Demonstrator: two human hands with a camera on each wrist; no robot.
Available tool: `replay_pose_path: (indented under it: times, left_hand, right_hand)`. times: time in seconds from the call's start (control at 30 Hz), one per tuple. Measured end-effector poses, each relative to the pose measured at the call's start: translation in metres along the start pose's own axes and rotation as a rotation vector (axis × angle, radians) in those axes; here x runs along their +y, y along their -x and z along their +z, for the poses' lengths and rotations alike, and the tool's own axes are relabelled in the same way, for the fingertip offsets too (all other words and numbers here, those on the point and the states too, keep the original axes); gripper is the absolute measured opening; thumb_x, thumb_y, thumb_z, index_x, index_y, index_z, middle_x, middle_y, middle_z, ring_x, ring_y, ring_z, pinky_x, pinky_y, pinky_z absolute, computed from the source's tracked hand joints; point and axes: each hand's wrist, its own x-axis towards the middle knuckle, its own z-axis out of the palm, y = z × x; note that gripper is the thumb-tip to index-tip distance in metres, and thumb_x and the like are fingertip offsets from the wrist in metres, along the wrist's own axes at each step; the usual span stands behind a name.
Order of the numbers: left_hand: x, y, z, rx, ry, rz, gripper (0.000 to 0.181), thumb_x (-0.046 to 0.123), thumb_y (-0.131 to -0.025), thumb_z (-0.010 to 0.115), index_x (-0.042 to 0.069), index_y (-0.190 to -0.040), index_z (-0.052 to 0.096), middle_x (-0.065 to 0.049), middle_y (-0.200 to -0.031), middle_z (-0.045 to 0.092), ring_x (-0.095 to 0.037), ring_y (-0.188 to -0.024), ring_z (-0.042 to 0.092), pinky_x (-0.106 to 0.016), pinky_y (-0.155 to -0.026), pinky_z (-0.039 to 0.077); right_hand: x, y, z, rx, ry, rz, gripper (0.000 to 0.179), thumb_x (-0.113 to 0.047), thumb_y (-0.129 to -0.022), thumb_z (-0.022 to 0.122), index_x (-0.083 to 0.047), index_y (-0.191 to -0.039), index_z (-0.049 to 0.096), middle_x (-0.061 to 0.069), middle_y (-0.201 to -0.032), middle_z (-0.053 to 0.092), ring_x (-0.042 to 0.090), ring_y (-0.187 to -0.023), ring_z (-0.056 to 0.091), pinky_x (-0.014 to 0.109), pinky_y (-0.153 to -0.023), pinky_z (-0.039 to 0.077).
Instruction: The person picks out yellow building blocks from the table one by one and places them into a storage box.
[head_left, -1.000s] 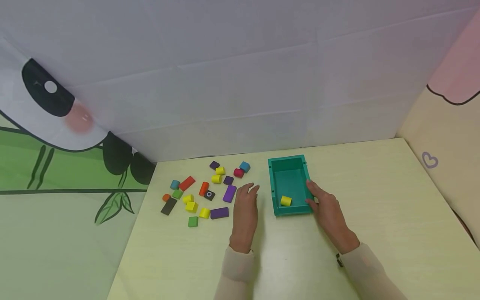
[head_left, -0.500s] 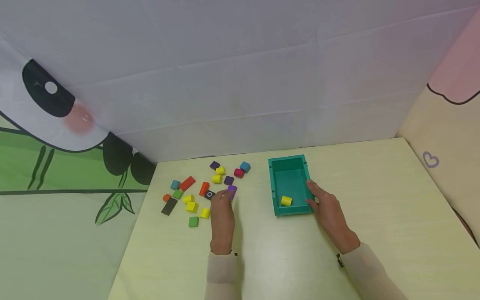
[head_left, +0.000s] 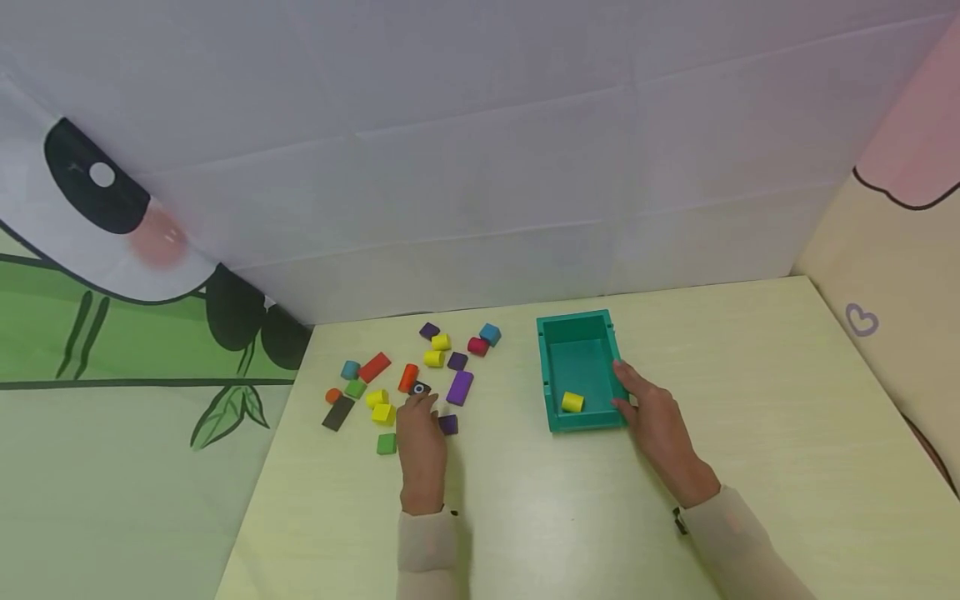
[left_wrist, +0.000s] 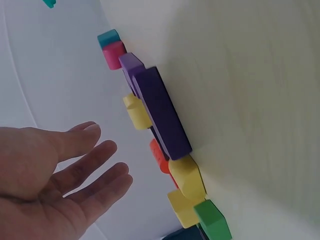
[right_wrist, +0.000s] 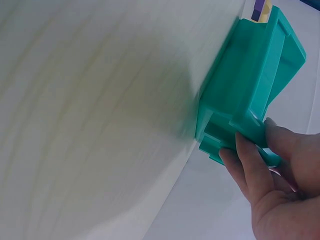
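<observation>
My left hand hovers over the near part of the scattered blocks, fingers loosely bent and holding nothing. In the left wrist view a dark purple block, a yellow cylinder and a green block lie apart from its fingertips. From above, the hand partly covers the dark purple block and hides the yellow cylinder near it. My right hand grips the right wall of a teal bin, thumb on the rim and fingers against the outside. One yellow cylinder lies inside the bin.
Several other blocks spread over the table's left side, among them a purple block, a red block, a black block and a blue block. A white cloth wall stands behind the table.
My left hand has moved left, from beside the blocks to over them, crossing the dark purple block and uncovering the purple one. The right hand and the bin have stayed put.
</observation>
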Motion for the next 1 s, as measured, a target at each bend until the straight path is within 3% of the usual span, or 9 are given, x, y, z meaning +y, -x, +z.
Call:
replay_pose_path:
  times: [0.13, 0.37, 0.8, 1.0]
  left_hand:
    - [-0.01, -0.001, -0.002, -0.005, 0.012, -0.026, 0.027, -0.018, -0.093, 0.064, -0.012, -0.118, 0.073, -0.027, -0.119, 0.071, -0.046, -0.113, 0.065, -0.056, -0.103, 0.053]
    - [-0.024, -0.003, -0.004, -0.063, -0.009, -0.127, 0.03, -0.019, -0.096, 0.058, -0.012, -0.121, 0.072, -0.029, -0.121, 0.069, -0.047, -0.115, 0.064, -0.057, -0.107, 0.051]
    - [-0.034, -0.002, -0.003, -0.046, -0.058, -0.128, 0.027, -0.02, -0.091, 0.064, -0.013, -0.115, 0.074, -0.03, -0.115, 0.071, -0.048, -0.109, 0.067, -0.057, -0.102, 0.055]
    - [-0.033, -0.004, -0.006, -0.098, -0.061, -0.179, 0.029, -0.019, -0.093, 0.061, -0.014, -0.119, 0.073, -0.032, -0.12, 0.07, -0.049, -0.113, 0.066, -0.058, -0.104, 0.053]
  right_hand:
    - [0.001, 0.0, 0.0, -0.001, -0.003, -0.005, 0.067, 0.006, -0.093, 0.074, 0.006, -0.154, 0.046, 0.025, -0.155, 0.05, 0.046, -0.14, 0.051, 0.058, -0.108, 0.05]
    - [0.0, 0.001, 0.001, 0.01, 0.0, -0.015, 0.066, 0.007, -0.092, 0.075, 0.007, -0.152, 0.048, 0.026, -0.153, 0.051, 0.046, -0.138, 0.052, 0.058, -0.106, 0.05]
    - [-0.002, 0.001, -0.001, -0.012, -0.003, 0.003, 0.067, 0.006, -0.094, 0.074, 0.006, -0.154, 0.046, 0.026, -0.155, 0.049, 0.046, -0.141, 0.05, 0.058, -0.108, 0.049]
    - [-0.001, 0.001, -0.001, -0.009, 0.003, -0.003, 0.067, 0.006, -0.094, 0.074, 0.006, -0.154, 0.046, 0.026, -0.155, 0.049, 0.046, -0.14, 0.05, 0.058, -0.107, 0.049]
